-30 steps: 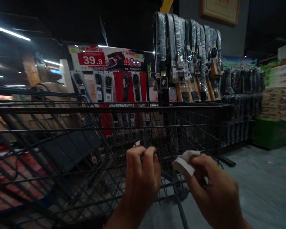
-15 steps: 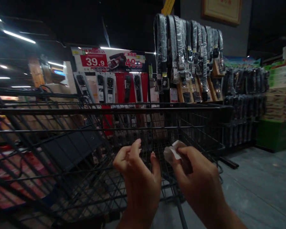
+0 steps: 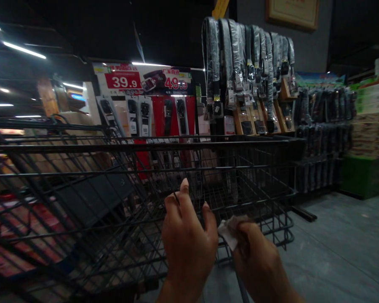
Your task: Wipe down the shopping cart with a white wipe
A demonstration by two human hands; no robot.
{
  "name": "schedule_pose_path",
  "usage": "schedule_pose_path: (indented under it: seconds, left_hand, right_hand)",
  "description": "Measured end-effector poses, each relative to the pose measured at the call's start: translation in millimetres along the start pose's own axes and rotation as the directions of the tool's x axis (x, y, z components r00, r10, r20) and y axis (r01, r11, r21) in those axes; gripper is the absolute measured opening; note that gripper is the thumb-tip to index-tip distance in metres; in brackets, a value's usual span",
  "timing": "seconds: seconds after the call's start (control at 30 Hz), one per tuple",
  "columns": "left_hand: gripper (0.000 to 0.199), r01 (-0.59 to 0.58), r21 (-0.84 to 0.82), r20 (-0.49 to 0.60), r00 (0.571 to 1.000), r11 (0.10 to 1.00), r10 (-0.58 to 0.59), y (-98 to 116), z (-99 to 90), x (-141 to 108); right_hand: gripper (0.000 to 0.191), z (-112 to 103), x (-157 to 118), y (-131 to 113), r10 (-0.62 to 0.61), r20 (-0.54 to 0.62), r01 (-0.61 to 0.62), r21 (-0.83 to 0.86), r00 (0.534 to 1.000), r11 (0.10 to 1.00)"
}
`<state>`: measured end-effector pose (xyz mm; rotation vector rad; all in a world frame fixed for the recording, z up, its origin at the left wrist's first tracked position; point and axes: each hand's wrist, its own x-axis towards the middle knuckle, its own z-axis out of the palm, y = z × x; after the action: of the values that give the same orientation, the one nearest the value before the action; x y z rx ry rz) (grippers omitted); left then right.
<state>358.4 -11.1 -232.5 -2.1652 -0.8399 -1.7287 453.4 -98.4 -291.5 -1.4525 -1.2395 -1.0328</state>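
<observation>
Head: crumpled, probably papery scrap (image 3: 230,232) in right hand (image 3: 259,257)

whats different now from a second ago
The right hand has moved down and left, nearer the left hand, still holding the white paper. The left hand's fingers have partly straightened. The shopping cart and hanging belts stayed put.

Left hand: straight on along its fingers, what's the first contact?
Probably the near wire side of the shopping cart; the left hand points up and forward at it. The gap to the bars is hard to judge from this single view.
</observation>
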Motion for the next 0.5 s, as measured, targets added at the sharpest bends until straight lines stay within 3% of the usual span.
schedule_pose_path:
  seconds: [0.17,0.27,0.37,0.5]
  left_hand:
    - [0.03,-0.059,0.072,0.014,0.998,0.996,0.058,-0.5,-0.6,1.4]
    - [0.028,-0.077,0.078,0.013,0.997,0.994,0.076,-1.6,-0.2,1.2]
    - [0.027,-0.091,0.078,0.002,0.996,0.993,0.092,-1.5,0.3,0.3]
    - [0.025,-0.093,0.074,0.003,0.996,0.993,0.093,-1.3,0.5,-0.6]
  right_hand:
    - [0.014,-1.7,-42.2,15.4,0.022,0.102,-0.024,0.019,0.995,1.0]
    - [0.014,-11.6,-51.7,21.3,0.047,0.121,-0.054,0.058,0.992,0.997]
    - [0.015,-28.9,-32.4,13.8,0.038,0.128,-0.052,0.107,0.991,0.993]
    - [0.015,-37.8,22.2,-12.1,0.05,-0.059,-0.045,0.084,0.997,0.995]
